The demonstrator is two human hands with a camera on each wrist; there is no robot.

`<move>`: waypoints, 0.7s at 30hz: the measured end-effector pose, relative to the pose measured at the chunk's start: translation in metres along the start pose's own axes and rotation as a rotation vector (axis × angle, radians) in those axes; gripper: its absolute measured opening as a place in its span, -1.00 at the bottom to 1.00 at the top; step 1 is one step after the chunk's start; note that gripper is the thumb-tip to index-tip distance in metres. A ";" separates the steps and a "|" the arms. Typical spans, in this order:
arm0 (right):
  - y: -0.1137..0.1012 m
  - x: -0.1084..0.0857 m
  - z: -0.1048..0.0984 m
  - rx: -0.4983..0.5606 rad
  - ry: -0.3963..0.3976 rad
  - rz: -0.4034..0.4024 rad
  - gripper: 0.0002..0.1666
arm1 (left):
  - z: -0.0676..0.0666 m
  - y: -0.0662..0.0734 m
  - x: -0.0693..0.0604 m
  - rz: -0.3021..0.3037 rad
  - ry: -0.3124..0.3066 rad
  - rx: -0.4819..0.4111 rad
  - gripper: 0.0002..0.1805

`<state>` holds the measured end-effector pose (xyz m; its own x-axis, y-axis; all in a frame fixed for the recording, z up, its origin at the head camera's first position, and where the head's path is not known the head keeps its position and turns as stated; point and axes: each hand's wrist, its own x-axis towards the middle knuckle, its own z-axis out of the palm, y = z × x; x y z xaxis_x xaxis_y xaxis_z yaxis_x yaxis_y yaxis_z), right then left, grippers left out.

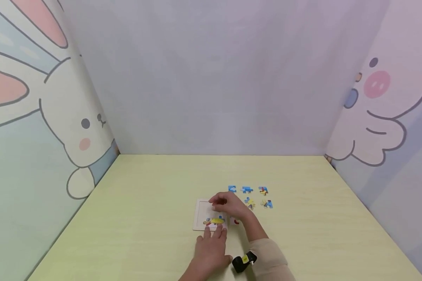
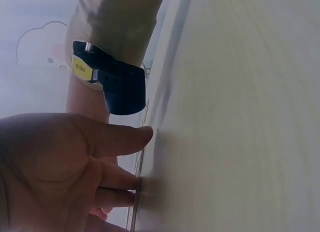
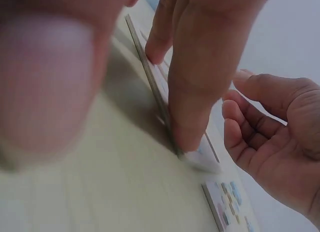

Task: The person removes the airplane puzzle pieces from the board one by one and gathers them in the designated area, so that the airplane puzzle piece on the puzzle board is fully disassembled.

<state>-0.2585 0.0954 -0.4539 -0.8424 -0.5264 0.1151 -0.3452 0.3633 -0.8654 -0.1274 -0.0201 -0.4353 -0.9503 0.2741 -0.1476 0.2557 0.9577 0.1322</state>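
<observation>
A small square puzzle board (image 1: 198, 218) with a pale raised rim lies on the table. Along its near side sit fitted pieces (image 1: 216, 221) with a yellow figure. My left hand (image 1: 210, 249) rests its extended fingers on the near edge of the board; the right wrist view shows these fingertips (image 3: 190, 134) pressing down there. Over the board's far right part is my right hand (image 1: 230, 205), its fingers bent and thumb close to the index finger (image 3: 240, 99). Whether a piece is between those fingertips is hidden.
Several loose puzzle pieces lie right of the board, among them blue ones (image 1: 247, 190) and a yellow one (image 1: 249, 203). Another piece with red (image 1: 236, 221) is partly behind the right wrist. A black wrist camera (image 1: 244, 261) sits beside the left thumb.
</observation>
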 end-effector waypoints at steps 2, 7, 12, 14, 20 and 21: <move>0.000 0.005 0.003 0.013 -0.039 -0.028 -0.81 | 0.000 -0.001 0.000 -0.008 0.003 -0.003 -0.19; -0.004 0.013 0.007 -0.059 -0.185 -0.039 -0.82 | -0.001 -0.002 0.000 -0.009 0.014 0.009 -0.18; -0.009 0.016 0.009 -0.160 -0.251 -0.023 -0.82 | 0.002 -0.002 -0.001 -0.021 0.018 0.014 -0.20; -0.009 0.018 0.010 -0.183 -0.270 -0.013 -0.82 | 0.003 -0.002 -0.001 -0.026 0.020 0.008 -0.21; -0.010 0.021 0.011 -0.218 -0.302 0.027 -0.82 | 0.004 -0.003 -0.002 -0.011 0.026 -0.036 -0.22; -0.010 0.022 0.011 -0.219 -0.304 0.032 -0.83 | 0.004 -0.003 -0.002 -0.012 0.025 -0.038 -0.22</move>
<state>-0.2685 0.0715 -0.4481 -0.7041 -0.7046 -0.0886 -0.4290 0.5214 -0.7376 -0.1255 -0.0233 -0.4396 -0.9575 0.2599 -0.1248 0.2378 0.9567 0.1682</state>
